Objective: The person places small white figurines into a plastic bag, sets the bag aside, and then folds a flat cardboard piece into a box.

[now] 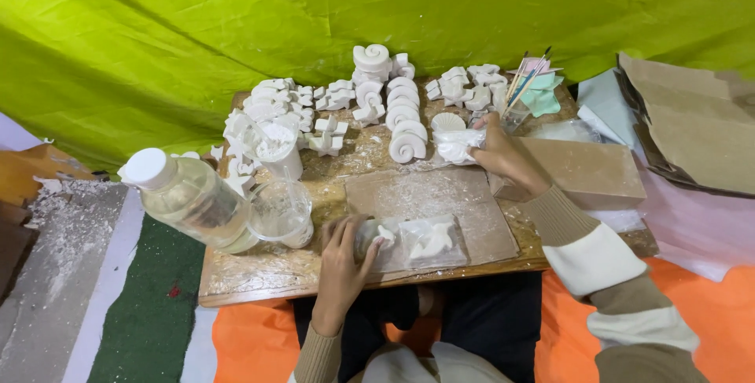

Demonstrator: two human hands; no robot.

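Left hand (340, 261): fingers curled on a clear mould (376, 235) near the board's front edge.
Right hand (503, 155): fingers closed on a white plaster shell (458, 145), farther back.
Board (267, 269): low, wooden, dusted white, crowded with plaster casts (393, 100).
Left side: a tilted clear bottle (193, 198) beside a plastic cup (281, 211).
Backdrop: green cloth (236, 13).
Floor: orange sheet (252, 344).

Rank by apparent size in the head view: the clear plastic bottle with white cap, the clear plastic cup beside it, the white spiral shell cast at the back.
1. Clear plastic bottle, though nearness to the camera inflates it.
2. Clear plastic cup.
3. White spiral shell cast.
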